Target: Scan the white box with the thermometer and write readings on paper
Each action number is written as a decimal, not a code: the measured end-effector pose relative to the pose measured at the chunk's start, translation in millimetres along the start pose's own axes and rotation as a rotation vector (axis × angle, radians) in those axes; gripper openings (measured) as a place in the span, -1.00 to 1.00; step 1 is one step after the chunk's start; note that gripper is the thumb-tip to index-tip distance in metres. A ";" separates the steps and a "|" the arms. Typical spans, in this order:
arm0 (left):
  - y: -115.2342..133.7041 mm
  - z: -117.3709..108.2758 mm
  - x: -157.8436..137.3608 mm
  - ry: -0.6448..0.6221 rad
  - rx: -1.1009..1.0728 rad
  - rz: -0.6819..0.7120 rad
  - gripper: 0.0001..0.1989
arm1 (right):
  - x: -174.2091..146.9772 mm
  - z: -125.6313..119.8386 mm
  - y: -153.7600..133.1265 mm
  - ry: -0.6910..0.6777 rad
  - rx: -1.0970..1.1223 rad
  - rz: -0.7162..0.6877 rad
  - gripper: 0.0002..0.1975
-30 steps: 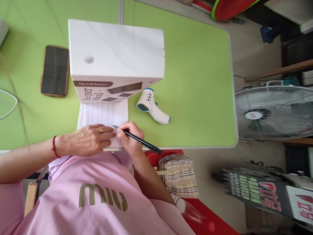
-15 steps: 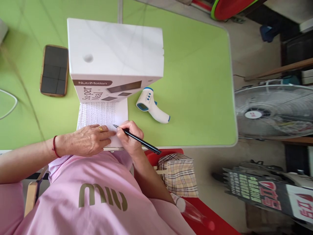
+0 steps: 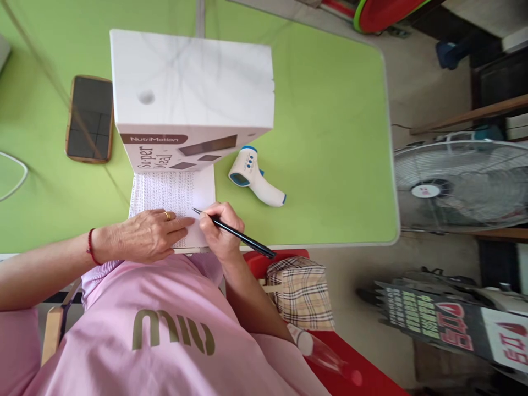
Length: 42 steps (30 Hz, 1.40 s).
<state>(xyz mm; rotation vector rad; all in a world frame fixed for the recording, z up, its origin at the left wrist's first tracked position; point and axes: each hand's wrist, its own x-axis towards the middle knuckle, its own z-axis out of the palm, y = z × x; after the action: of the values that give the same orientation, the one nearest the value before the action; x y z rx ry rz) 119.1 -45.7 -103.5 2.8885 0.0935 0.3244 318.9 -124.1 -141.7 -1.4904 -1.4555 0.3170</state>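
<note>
My right hand (image 3: 221,230) is closed around a black pen (image 3: 243,237), its tip at the sheet's surface; whether it touches I cannot tell. Under both hands lies a sheaf of paper (image 3: 165,192) covered in dense rows of handwriting, with a blank strip on its right side. My left hand (image 3: 152,235) rests flat on the page, fingers stretched toward the pen tip, a gold ring on one finger. A white box (image 3: 193,82) printed "NutriMotion Super Meal" stands just beyond and hides the paper's far part.
On the green table (image 3: 330,137) lie a white-and-blue infrared thermometer (image 3: 256,177) right of the paper and a phone (image 3: 89,118) left of the box. A checked bag (image 3: 300,291) and a plastic bottle (image 3: 322,352) are on a red seat. A fan (image 3: 454,184) stands beyond the table's right edge.
The pen and my right hand have shifted slightly right across the paper. My left hand stays on the page, its fingers slightly shifted.
</note>
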 end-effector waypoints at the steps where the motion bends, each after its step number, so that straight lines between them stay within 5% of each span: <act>1: 0.0 0.1 0.0 0.003 -0.002 0.003 -0.79 | 0.0 0.1 -0.3 -0.008 -0.007 0.003 -0.88; 42: 0.3 -1.4 -1.2 -0.022 -0.002 -0.002 -0.79 | -3.4 0.2 -2.4 0.019 -0.001 0.084 -0.87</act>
<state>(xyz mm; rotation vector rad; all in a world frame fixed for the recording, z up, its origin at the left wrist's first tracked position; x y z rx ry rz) 117.6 -45.8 -102.4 2.8890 0.0919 0.2924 316.5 -127.4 -141.4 -1.5538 -1.3804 0.3522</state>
